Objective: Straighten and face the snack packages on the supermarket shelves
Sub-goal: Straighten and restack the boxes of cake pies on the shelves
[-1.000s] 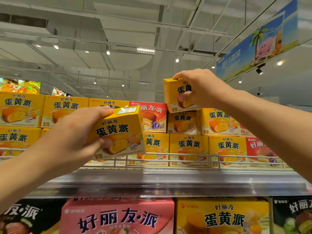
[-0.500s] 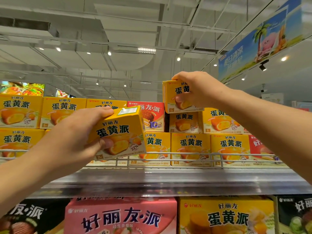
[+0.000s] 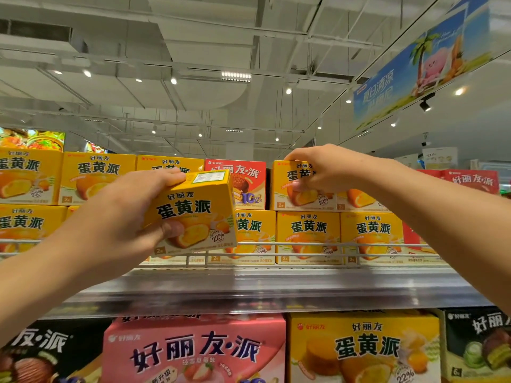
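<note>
My left hand (image 3: 124, 214) grips a small yellow egg-yolk-pie box (image 3: 196, 214) in front of the top shelf, tilted, with its front facing me. My right hand (image 3: 326, 167) holds another yellow box (image 3: 298, 189) by its upper right part; that box sits in the upper row, on top of the lower yellow boxes (image 3: 308, 236). A red pie box (image 3: 237, 183) stands between the two held boxes in the upper row.
More yellow boxes (image 3: 94, 175) fill the top shelf to the left, behind a wire rail (image 3: 304, 246). Red boxes (image 3: 470, 181) stand at the far right. Below the shelf edge (image 3: 262, 288) are large pink (image 3: 193, 349), yellow (image 3: 365, 346) and dark boxes.
My right hand has brought its yellow box down from above the stack into the upper row. My left hand still holds its box in about the same place.
</note>
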A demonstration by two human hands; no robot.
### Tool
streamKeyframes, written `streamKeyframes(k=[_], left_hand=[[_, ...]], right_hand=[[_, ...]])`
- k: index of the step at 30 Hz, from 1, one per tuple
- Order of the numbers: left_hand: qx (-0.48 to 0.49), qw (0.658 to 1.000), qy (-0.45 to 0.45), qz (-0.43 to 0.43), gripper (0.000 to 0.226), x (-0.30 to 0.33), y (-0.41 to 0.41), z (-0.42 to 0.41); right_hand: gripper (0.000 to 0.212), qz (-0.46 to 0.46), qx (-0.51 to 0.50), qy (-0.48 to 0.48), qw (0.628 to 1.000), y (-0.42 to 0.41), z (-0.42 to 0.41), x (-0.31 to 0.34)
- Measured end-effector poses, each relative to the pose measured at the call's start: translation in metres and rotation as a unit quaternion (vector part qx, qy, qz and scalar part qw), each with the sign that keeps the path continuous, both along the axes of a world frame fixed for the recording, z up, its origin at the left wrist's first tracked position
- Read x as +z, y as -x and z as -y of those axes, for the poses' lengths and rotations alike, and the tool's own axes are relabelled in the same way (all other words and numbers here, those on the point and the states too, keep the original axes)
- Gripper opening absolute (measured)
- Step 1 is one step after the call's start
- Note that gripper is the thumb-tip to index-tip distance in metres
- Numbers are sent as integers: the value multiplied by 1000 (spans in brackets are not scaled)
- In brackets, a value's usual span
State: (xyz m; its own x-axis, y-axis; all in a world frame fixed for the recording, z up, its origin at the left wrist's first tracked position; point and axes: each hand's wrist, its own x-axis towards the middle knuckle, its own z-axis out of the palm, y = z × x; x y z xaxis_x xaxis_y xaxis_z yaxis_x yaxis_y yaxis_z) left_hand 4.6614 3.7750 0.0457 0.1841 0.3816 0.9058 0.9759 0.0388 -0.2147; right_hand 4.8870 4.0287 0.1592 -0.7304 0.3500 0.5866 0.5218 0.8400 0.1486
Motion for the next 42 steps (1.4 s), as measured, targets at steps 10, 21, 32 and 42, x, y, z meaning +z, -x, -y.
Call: streamKeyframes(k=[10, 21, 32, 42], left_hand=[[3, 1000, 3, 3, 79, -1, -9, 3], [10, 1000, 15, 18, 76, 2, -5, 19], [19, 999, -10, 34, 74, 4, 9, 50], [-50, 992, -63, 100, 68, 43, 10, 75]], right_hand=[[58, 19, -35, -8, 999, -7, 3, -2], [77, -18, 30, -77, 996, 37, 60, -6], [52, -69, 58, -142, 986, 68, 76, -20], [49, -108, 102, -180, 972, 35, 109, -23]])
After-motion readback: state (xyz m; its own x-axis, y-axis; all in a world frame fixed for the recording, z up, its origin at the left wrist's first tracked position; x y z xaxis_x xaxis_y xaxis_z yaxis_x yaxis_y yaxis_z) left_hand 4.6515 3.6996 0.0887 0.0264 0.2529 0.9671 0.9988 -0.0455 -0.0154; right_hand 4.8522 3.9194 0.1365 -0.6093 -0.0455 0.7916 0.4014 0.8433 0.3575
